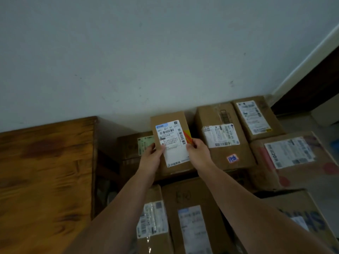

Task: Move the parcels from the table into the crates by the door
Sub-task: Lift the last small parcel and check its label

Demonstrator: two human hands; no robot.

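A small cardboard parcel [171,142] with a white shipping label and an orange-red corner sticker is held between both hands, above a pile of other boxes near the wall. My left hand [151,158] grips its left edge, thumb on the label. My right hand [197,153] grips its right edge. The wooden table [45,171] fills the left of the view. No crate can be made out.
Several labelled cardboard boxes crowd the floor: one [222,136] right of the held parcel, one [256,117] by the wall, a big one [293,158] at right, two [192,217] below my arms. A dark door edge [311,85] is at far right.
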